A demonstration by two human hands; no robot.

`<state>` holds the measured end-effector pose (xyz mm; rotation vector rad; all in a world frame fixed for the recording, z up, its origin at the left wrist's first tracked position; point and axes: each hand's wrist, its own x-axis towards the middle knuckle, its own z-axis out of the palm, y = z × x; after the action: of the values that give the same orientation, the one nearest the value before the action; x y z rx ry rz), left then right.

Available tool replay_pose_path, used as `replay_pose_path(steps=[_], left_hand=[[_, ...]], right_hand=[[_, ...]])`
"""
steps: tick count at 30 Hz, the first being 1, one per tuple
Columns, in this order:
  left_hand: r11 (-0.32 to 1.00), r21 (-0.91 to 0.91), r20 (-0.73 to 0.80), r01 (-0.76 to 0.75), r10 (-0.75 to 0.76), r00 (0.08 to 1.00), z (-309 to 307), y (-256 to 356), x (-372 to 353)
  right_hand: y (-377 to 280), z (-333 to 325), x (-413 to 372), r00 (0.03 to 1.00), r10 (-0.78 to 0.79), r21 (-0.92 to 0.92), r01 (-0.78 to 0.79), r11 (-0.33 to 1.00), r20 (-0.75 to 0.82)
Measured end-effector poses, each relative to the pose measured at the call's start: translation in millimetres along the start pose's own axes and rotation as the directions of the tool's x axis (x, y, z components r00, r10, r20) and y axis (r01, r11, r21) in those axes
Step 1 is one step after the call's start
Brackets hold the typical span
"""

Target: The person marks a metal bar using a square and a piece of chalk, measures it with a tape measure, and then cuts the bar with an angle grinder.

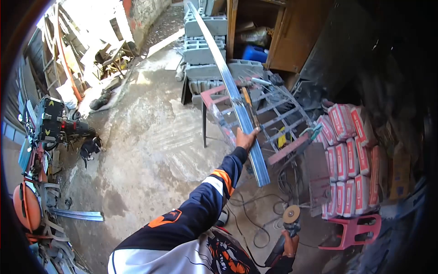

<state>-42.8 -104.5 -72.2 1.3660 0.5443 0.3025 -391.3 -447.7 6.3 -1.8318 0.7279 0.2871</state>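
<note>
My left hand (247, 139) is wrapped round a long shiny metal profile (220, 64), near its closer end. The profile lies slanting across a pinkish metal frame stand (292, 148) with open bars, its far end over the grey blocks. Beside my left fingers, a tool with an orange-brown handle (247, 97) rests along the profile. Lower right, my right hand (289, 243) grips an angle grinder (293, 227), its tan disc facing up and standing apart from the profile. A cord trails from the grinder toward my body.
Red-and-white bags (351, 160) are stacked right, above a pink plastic stool (353, 233). Concrete blocks (205, 52) and a wooden cabinet (278, 36) stand behind. Cables (246, 201) loop over the floor. Left are a black-and-white animal (90, 148), a motorcycle (52, 121) and metal pieces (77, 214).
</note>
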Motion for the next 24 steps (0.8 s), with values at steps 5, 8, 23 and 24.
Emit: replay_pose_path(steps=[5,8,23,24], left_hand=[[0.995,-0.1,0.207,-0.011,0.032,0.978,-15.1,15.9,-1.5],[0.697,-0.519,0.525,0.494,-0.197,0.828,-28.3,34.1,-12.6],[0.932,-0.233,0.384,0.278,-0.175,0.907,-26.8,-6.9,6.1],[0.924,-0.237,0.393,0.3,-0.191,0.899,-25.1,-11.4,10.4]], right_hand=[[-1.4,8.2,1.0,0.995,-0.062,0.104,0.07,0.992,-0.078],[-4.6,11.9,-0.5,0.995,-0.07,0.115,0.078,0.99,-0.072],[-9.4,-18.1,-1.5,0.994,-0.081,0.017,0.08,0.997,0.07],[-11.8,-18.8,1.7,0.99,-0.098,-0.016,0.1,0.995,0.098]])
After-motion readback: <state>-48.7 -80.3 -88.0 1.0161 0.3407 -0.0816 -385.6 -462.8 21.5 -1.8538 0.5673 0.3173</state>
